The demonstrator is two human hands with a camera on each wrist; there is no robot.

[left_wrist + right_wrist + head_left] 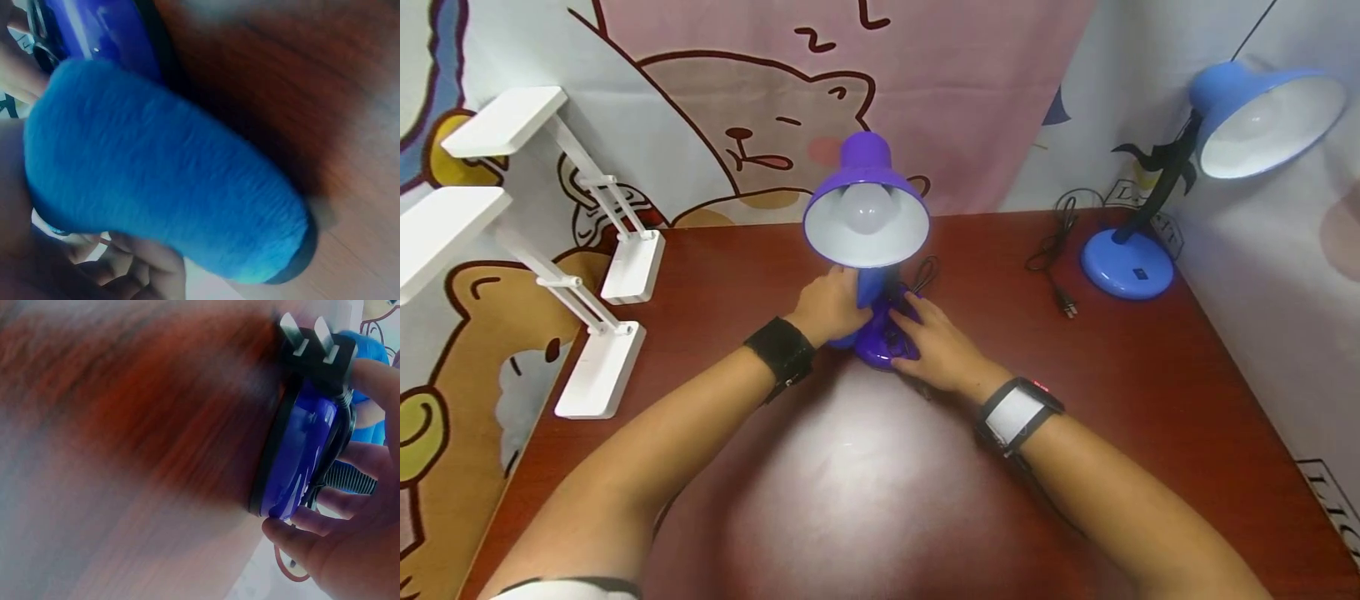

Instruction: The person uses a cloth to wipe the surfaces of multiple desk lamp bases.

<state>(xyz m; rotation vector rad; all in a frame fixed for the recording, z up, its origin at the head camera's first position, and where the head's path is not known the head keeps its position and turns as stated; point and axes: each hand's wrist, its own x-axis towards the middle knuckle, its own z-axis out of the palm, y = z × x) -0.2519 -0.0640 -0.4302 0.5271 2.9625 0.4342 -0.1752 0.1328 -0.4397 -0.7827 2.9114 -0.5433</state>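
Observation:
A lit purple desk lamp [865,221] stands upright at the middle of the table, its shade facing forward. My left hand [830,310] grips a blue fuzzy cloth [162,169] beside the lamp's neck and base. The cloth bulges out past the fingers in the left wrist view. My right hand [946,350] holds the round purple base [297,456], its fingers spread over the top and thumb at the rim. A black two-pin plug [319,356] and its bundled cord lie against the base, close to one fingertip. The lamp's neck is partly hidden behind the left hand.
Two white folding lamps [632,267] [601,371] stand at the left of the brown table [1150,400]. At the back right is a blue desk lamp [1127,265], with its black cord and plug [1063,302] lying beside it. Cartoon-printed cloth [970,100] hangs behind.

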